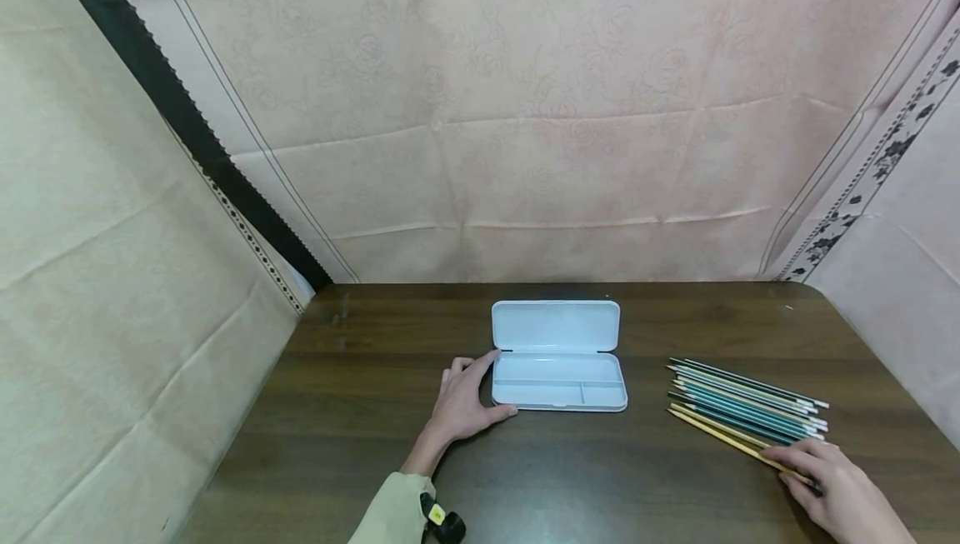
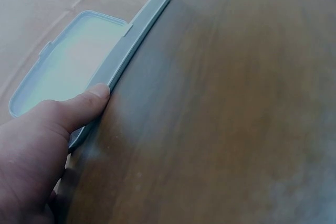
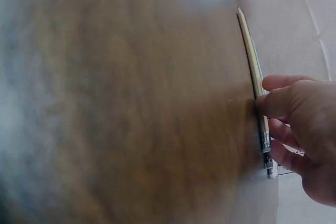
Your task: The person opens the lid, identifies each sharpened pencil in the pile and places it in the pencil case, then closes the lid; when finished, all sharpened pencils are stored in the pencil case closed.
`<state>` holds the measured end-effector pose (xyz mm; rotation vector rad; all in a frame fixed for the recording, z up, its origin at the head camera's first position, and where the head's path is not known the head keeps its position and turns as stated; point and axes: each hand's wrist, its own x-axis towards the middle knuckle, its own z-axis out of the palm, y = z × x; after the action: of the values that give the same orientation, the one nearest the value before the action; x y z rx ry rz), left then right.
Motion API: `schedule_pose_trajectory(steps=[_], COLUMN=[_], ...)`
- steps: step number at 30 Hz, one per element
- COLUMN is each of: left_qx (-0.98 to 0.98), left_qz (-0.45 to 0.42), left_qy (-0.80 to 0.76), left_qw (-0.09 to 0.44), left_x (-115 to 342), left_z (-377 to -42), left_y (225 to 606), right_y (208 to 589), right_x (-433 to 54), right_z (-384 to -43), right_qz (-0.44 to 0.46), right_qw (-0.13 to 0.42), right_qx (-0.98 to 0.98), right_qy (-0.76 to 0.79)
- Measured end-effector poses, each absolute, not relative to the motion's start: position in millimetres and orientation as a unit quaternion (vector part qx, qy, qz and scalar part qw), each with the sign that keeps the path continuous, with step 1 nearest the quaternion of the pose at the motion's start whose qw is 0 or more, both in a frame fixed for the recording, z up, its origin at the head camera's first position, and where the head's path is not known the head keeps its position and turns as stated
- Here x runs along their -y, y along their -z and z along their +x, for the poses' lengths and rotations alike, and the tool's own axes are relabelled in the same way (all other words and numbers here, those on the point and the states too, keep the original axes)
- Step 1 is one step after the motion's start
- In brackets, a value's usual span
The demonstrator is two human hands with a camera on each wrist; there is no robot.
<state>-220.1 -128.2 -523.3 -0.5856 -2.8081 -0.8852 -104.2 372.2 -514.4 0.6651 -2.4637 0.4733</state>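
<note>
An open pale-blue pencil case [image 1: 558, 394] lies in the middle of the dark wooden table [image 1: 360, 444], its lid [image 1: 555, 326] flat behind the tray. My left hand [image 1: 480, 390] rests against the case's left end. Its thumb [image 2: 86, 102] lies straight along the front edge of the case [image 2: 79, 56]. A fan of several pencils [image 1: 750, 402], mostly teal and green, lies to the right. My right hand [image 1: 798, 465] pinches the yellow pencil [image 1: 716, 431] nearest me near its eraser end. In the right wrist view the thumb and fingers of that hand [image 3: 270, 114] close on the yellow pencil [image 3: 251, 56], which still lies on the table.
Pink patterned cloth [image 1: 525, 152] hangs behind the table and along both sides. The table's left edge [image 1: 247, 419] and right edge [image 1: 892, 361] meet that cloth. A small black device [image 1: 442, 521] sits at my left wrist.
</note>
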Motion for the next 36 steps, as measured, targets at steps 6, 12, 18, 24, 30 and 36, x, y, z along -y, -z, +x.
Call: schedule_pose_trajectory(steps=[6, 12, 18, 24, 30, 36], left_qx=[0.933, 0.932, 0.93, 0.932, 0.933, 0.935], left_qz=[-0.191, -0.197, -0.198, -0.196, -0.192, -0.186], left_qy=[0.295, 0.295, 0.298, 0.295, 0.297, 0.296], left_qw=[0.07, 0.076, 0.077, 0.076, 0.07, 0.063], left_x=[127.9, 128.2, 127.9, 128.0, 128.0, 128.0], left_z=[-220.0, -220.2, -220.0, -220.5, -219.8, -219.9], left_y=[522.8, 522.3, 521.0, 521.9, 522.6, 524.3], right_y=[513.5, 513.9, 514.6, 514.6, 514.0, 510.8], right_x=[-370.8, -369.8, -369.8, -368.0, -365.3, -358.9], right_z=[-106.3, -105.3, -104.4, -104.6, -104.6, -110.6], right_qz=[0.263, 0.269, 0.265, 0.268, 0.276, 0.293], right_qw=[0.27, 0.261, 0.257, 0.264, 0.273, 0.303], right_qx=[0.911, 0.912, 0.912, 0.908, 0.902, 0.888], right_qy=[-0.167, -0.166, -0.178, -0.186, -0.187, -0.185])
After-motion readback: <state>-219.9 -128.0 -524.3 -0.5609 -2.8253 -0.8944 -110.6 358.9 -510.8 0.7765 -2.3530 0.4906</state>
